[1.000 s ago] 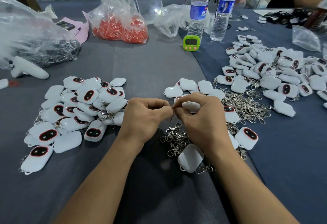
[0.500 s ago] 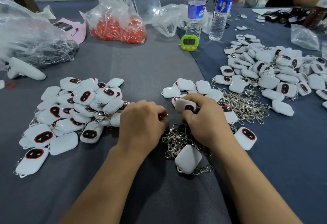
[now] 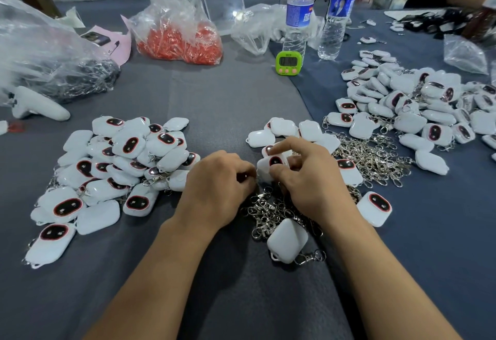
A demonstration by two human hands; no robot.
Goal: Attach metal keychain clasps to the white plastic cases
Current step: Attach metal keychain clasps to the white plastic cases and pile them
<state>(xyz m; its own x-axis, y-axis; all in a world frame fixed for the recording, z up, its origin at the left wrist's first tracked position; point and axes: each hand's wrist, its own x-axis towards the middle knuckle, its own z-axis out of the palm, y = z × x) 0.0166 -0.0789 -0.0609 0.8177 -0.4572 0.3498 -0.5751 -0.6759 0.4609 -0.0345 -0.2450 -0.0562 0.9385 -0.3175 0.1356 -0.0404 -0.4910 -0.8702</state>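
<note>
While a heap of finished cases [image 3: 112, 168] lies on the left of the grey counter [image 3: 214, 103], the left hand [image 3: 217, 186] sits knuckles-up just right of it. Its fingers are curled in toward the centre, and whether that grip closes on anything cannot be told. Its fingertips meet the white case [image 3: 272, 169], which is tilted with its dark oval window uppermost and its lower end pointing toward the left hand. The right hand [image 3: 314, 186] pinches this case between thumb and fingers, with the index finger lifted above it. Loose metal clasps [image 3: 268, 212] lie under both hands. Nearer the person, another case [image 3: 287, 240] lies plain side up, its long axis diagonal and its loop corner pointing down-left, with a clasp [image 3: 311, 256] at its right. Farther right are a clasp heap [image 3: 367, 157] and more cases [image 3: 416, 103].
</note>
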